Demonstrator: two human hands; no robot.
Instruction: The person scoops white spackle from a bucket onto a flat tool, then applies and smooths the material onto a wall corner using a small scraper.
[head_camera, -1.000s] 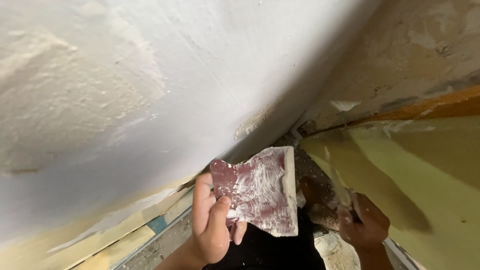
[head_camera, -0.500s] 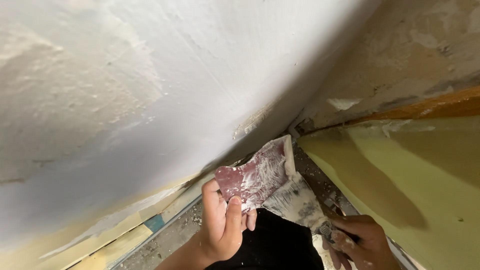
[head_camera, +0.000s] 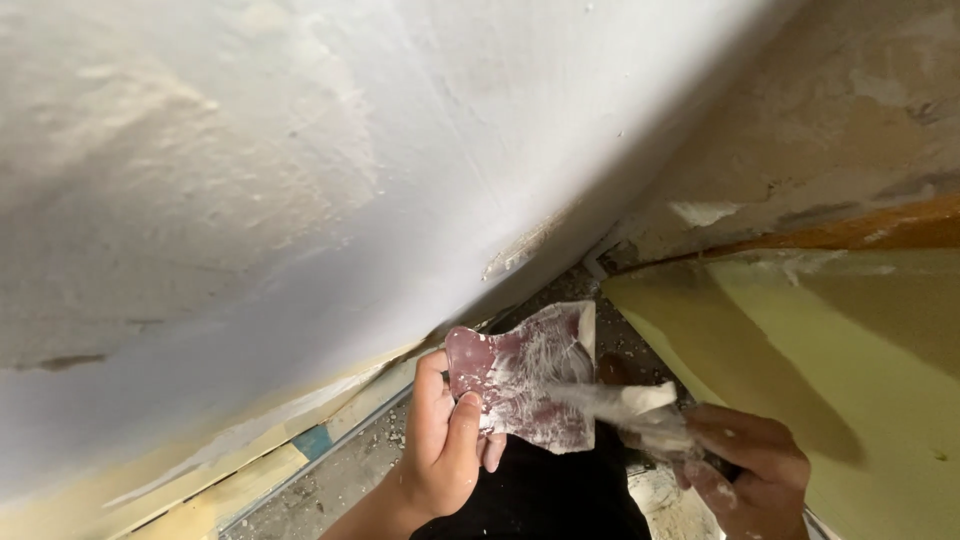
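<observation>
My left hand (head_camera: 442, 445) grips a wide dark-red scraper blade (head_camera: 525, 375) smeared with white filler, held flat and facing me near the foot of the wall. My right hand (head_camera: 748, 472) holds a narrower putty knife (head_camera: 630, 408) by its handle. Its filler-coated blade lies across the lower right part of the red blade and looks blurred. Both tools hover above the corner where the wall meets the floor.
A white plastered wall (head_camera: 330, 180) fills the upper left, with a chipped patch (head_camera: 522, 245) near its base. A rough beige wall (head_camera: 830, 120) stands at the right above an orange strip (head_camera: 870, 232) and a yellow-green surface (head_camera: 850, 350). Debris covers the floor (head_camera: 350, 480).
The red blade has tilted and shifted slightly. My right hand has brought the putty knife up from the lower right onto the red blade.
</observation>
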